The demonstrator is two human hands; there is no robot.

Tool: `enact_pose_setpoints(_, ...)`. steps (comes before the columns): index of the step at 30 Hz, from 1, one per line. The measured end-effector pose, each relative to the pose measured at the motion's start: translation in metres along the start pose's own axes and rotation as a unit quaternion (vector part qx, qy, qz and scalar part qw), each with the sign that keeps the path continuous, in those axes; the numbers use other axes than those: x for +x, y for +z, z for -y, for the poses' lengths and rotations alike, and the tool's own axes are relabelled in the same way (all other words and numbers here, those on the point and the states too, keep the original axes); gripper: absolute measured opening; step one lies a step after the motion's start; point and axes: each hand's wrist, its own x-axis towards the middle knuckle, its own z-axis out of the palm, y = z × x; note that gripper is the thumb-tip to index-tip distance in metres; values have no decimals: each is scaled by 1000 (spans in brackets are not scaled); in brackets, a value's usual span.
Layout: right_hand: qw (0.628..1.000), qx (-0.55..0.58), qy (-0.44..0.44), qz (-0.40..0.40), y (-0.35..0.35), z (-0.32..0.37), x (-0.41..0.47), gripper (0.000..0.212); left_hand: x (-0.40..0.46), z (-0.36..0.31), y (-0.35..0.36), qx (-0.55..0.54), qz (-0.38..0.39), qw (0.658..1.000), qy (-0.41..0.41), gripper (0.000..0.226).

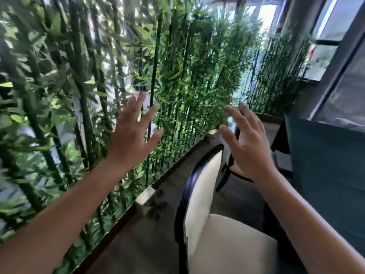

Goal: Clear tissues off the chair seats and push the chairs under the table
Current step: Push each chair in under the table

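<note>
Both bare hands were raised in front of the person with nothing in them. The left hand (131,127) was lifted palm-forward before a screen of bamboo plants (187,80), its fingers (138,104) spread wide and holding nothing. The right hand (247,144) hovered above and beyond the top of the near chair (203,214), its fingers (235,119) also spread and slightly curled, gripping nothing and not touching the chair back.

The near chair had a dark frame and cream padding on its back and seat; it stood low in the view, between the planter edge on the left and the desk (325,165) on the right. The desk was draped in a dark teal cloth, and the chair's seat lay just beside that cloth. No tissue could be made out on the visible part of the seat. A second chair (231,167) of the same kind stood farther along the desk, largely hidden behind the right hand. More bamboo (276,76) rose in the far corner next to a dark-framed window (335,42).
</note>
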Motion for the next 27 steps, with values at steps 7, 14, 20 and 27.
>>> enact_pose_setpoints(7,996,-47,51,-59,26,-2,37,62,60,43,64,-90,20,995,49,63)
enact_pose_setpoints(14,985,-109,105,-87,36,-60,76,62,122,20,160,-159,29,979,127,62)
enact_pose_setpoints(20,981,-121,121,-92,48,-116,129,57,169,6,222,-180,46,972,146,60)
enact_pose_setpoints(27,958,-194,173,-120,36,-154,145,57,231,-33,278,-238,8,943,232,58)
